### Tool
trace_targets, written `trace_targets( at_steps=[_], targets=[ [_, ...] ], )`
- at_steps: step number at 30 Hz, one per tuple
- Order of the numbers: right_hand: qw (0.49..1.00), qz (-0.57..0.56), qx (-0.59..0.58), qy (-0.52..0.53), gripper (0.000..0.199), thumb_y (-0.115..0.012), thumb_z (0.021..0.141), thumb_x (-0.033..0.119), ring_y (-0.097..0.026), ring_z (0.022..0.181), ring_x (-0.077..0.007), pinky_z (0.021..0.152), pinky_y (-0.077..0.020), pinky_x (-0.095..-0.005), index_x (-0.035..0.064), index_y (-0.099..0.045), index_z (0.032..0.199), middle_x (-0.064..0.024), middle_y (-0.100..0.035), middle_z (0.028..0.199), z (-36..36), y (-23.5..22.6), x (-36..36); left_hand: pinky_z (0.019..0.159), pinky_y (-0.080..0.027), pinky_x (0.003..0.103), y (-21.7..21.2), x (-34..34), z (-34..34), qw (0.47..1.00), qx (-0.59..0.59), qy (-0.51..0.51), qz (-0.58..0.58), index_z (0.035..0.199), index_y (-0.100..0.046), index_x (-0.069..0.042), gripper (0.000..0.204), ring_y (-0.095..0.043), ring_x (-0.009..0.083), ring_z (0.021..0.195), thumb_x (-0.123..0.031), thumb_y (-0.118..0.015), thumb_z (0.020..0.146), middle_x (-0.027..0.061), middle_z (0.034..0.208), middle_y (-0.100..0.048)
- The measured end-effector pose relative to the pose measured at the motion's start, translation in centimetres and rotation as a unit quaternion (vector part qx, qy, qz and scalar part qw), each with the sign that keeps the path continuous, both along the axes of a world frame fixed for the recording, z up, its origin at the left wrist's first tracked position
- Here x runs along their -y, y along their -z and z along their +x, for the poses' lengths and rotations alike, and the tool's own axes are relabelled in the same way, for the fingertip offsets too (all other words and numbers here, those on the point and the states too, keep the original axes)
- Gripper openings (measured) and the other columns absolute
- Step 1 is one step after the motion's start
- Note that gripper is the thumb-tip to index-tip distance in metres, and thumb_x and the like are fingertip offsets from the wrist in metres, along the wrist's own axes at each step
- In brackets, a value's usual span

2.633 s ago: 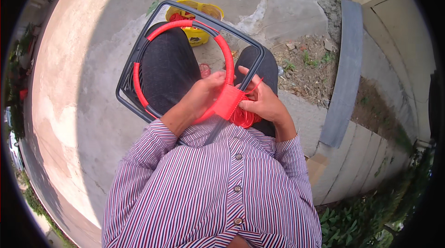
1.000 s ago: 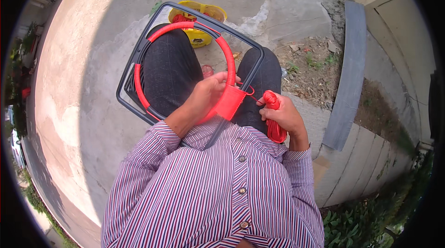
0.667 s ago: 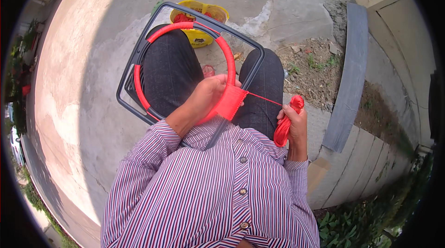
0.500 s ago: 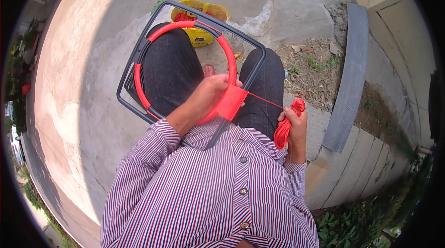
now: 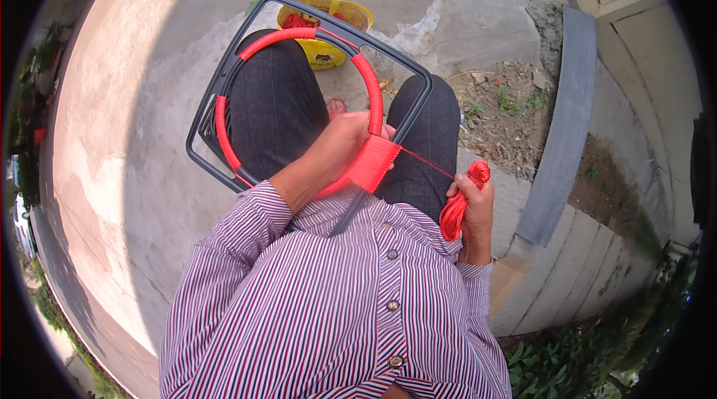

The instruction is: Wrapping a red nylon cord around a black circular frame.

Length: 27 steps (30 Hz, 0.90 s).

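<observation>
Now the left hand (image 5: 345,147) grips the red-wrapped ring (image 5: 299,100) inside the grey frame (image 5: 216,93) across the lap; the right hand (image 5: 472,205), closed around a red cord bundle (image 5: 457,201), holds it off to the right, the strand (image 5: 426,164) stretched taut between them.

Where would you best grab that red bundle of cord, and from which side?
Around its middle, coming from the right, as the right hand does. The bundle of cord is long and narrow and stands nearly upright, so fingers wrap round it, leaving the top free where the taut strand runs to the red woven patch on the frame.
</observation>
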State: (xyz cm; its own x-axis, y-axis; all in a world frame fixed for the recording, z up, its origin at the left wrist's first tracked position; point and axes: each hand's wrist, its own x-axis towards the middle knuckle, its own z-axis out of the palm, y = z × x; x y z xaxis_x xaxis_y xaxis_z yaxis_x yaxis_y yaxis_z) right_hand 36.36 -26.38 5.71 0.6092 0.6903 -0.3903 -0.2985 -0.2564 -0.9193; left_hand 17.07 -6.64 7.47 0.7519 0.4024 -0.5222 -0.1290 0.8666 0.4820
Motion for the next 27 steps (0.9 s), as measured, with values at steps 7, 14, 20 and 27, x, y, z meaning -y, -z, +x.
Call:
trace_targets(
  at_steps=[7, 14, 20, 27],
  targets=[
    [0.998, -0.049, 0.018, -0.036, 0.011, -0.065, 0.083, 0.01, -0.056, 0.056, -0.0104, 0.056, -0.0449, -0.0254, 0.0035, -0.058, 0.079, -0.0043, -0.06, 0.064, -0.7, 0.3, 1.1, 0.072, -0.059, 0.044, 0.1, -0.1, -0.3, 0.997, 0.067, 0.003, -0.027, 0.11, -0.051, 0.008, 0.033, -0.066, 0.0242, 0.08, -0.005, -0.044, 0.081, 0.0138, 0.093, -0.062],
    [0.961, -0.162, 0.211, -0.075, 0.04, -0.069, 0.078, 0.014, -0.059, 0.073, -0.0145, 0.068, -0.0487, -0.0307, -0.0016, -0.053, 0.112, -0.0077, -0.064, 0.088, 4.7, 1.6, 0.1, 0.07, -0.058, 0.044, 1.3, 0.0, 0.0, 1.0, -0.002, 0.017, 0.0, 0.107, -0.053, 0.004, 0.027, -0.066, 0.0249, 0.08, -0.009, -0.045, 0.084, 0.0148, 0.099, -0.062],
    [0.867, -0.043, 0.486, -0.102, 0.042, -0.066, 0.073, 0.011, -0.066, 0.074, -0.0268, 0.07, -0.0509, -0.0365, 0.0045, -0.052, 0.112, -0.0108, -0.066, 0.09, 1.9, -7.5, -6.3, 0.081, -0.051, 0.031, 1.4, 0.3, 0.0, 0.998, -0.013, -0.029, 0.062, 0.114, -0.053, -0.002, 0.031, -0.062, 0.0194, 0.091, -0.019, -0.046, 0.089, 0.0118, 0.106, -0.061],
    [0.647, 0.125, 0.698, -0.281, 0.044, -0.075, 0.067, 0.017, -0.06, 0.093, -0.0203, 0.077, -0.0463, -0.0353, 0.014, -0.061, 0.109, -0.0035, -0.061, 0.1, -3.6, -6.8, -12.4, 0.077, -0.043, 0.023, 0.4, 1.8, 0.3, 0.905, -0.052, -0.134, 0.399, 0.125, -0.048, -0.001, 0.046, -0.052, 0.0103, 0.089, -0.011, -0.048, 0.081, 0.0049, 0.109, -0.056]
  ],
)
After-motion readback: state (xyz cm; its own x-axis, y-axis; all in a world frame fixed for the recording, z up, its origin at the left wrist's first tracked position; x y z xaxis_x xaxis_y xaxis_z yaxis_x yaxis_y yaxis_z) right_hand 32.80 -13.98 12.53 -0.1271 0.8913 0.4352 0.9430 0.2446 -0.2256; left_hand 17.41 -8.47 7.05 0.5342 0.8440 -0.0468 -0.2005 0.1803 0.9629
